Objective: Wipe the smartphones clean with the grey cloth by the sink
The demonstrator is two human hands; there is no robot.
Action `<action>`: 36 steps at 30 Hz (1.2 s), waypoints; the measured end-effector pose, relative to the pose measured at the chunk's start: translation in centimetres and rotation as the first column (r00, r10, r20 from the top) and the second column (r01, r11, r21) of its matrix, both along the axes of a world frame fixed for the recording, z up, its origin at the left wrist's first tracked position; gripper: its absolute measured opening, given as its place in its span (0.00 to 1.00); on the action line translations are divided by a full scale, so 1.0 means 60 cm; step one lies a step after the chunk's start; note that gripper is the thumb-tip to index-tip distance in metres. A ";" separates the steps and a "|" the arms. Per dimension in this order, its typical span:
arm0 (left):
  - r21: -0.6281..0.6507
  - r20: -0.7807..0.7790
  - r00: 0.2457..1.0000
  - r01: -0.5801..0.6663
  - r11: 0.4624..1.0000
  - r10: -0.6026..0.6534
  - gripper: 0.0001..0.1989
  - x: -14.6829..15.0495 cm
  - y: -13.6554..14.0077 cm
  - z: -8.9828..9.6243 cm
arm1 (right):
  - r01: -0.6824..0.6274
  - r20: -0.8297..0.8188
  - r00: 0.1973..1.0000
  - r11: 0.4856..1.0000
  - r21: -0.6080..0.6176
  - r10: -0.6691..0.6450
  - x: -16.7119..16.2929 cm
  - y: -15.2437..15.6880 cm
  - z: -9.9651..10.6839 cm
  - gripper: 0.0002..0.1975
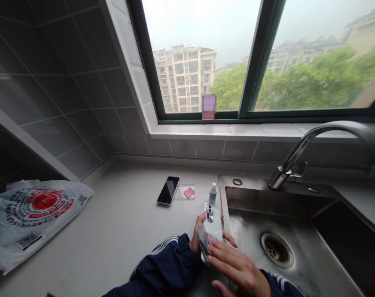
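A white smartphone (214,229) with its camera side up is gripped along its edges by my left hand (197,236), near the sink's left edge. My right hand (232,260) presses a thin grey cloth (202,239) against the lower part of the phone's back, its fingers stretched over the cloth. Just beyond the phone stands a small white-capped bottle (212,192) with a blue and yellow label. Left of it lie a clear phone case (181,196) with a pink square piece (189,192) on it and a dark-screened phone (168,190).
A stainless steel sink (246,202) with a curved faucet (301,146) takes up the right side. On the left of the white counter (122,222) lies a printed plastic bag (39,214). The window (206,62) and a tiled wall (209,148) stand behind the counter.
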State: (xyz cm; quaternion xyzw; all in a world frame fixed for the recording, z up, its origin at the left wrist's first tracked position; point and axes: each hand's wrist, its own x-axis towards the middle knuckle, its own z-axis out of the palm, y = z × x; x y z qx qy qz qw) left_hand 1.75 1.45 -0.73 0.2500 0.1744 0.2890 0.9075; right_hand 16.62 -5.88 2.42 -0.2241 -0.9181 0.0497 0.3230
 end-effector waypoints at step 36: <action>-0.106 -0.411 0.906 -0.158 0.982 0.101 0.43 -0.041 -0.030 0.049 | 0.184 -0.512 0.789 0.925 -0.333 -0.341 0.005 -0.014 -0.003 0.18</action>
